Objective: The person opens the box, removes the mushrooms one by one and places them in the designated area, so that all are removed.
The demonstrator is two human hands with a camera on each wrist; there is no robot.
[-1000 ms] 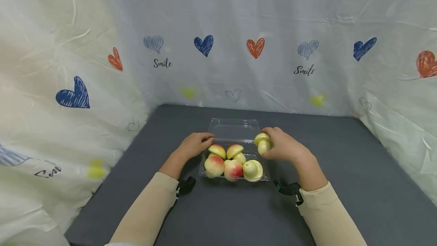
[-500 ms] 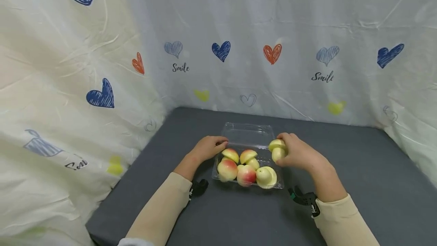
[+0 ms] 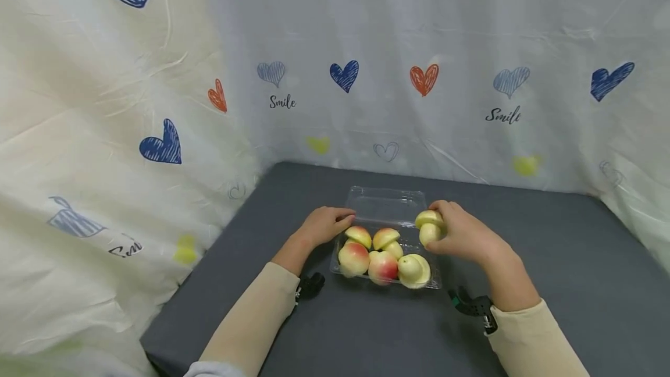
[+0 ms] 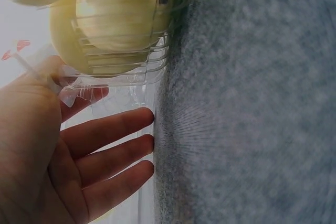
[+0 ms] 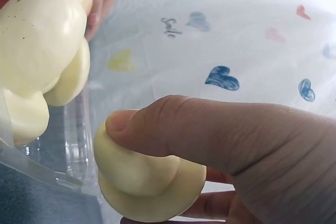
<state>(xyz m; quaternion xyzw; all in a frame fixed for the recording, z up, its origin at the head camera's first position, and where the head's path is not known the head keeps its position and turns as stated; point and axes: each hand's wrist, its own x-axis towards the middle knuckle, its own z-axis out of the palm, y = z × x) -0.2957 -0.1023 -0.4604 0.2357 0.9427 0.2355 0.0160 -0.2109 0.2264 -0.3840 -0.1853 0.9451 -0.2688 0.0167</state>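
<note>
A clear plastic clamshell box (image 3: 335,268) stands on the table with its lid (image 3: 387,198) folded back. Several toy mushrooms lie in it, among them a red-blushed one (image 3: 383,267) and a pale yellow one (image 3: 414,271). My right hand (image 3: 464,234) pinches another pale yellow mushroom (image 5: 144,174) between thumb and fingers, at the box's back right corner. Whether this mushroom touches the box is unclear. At the back left corner, my left hand (image 3: 323,226) holds the box edge between thumb and index finger. Its other fingers (image 4: 118,132) reach down to the table, nearly straight.
The dark grey tabletop (image 3: 382,330) extends around the box. Behind and to the left hangs a pale curtain (image 3: 387,115) printed with hearts. Black straps (image 3: 473,307) circle both wrists beside the beige sleeves.
The head view has turned slightly left, so everything appears farther right. Both hands and the pinched mushroom keep about the same place relative to the box.
</note>
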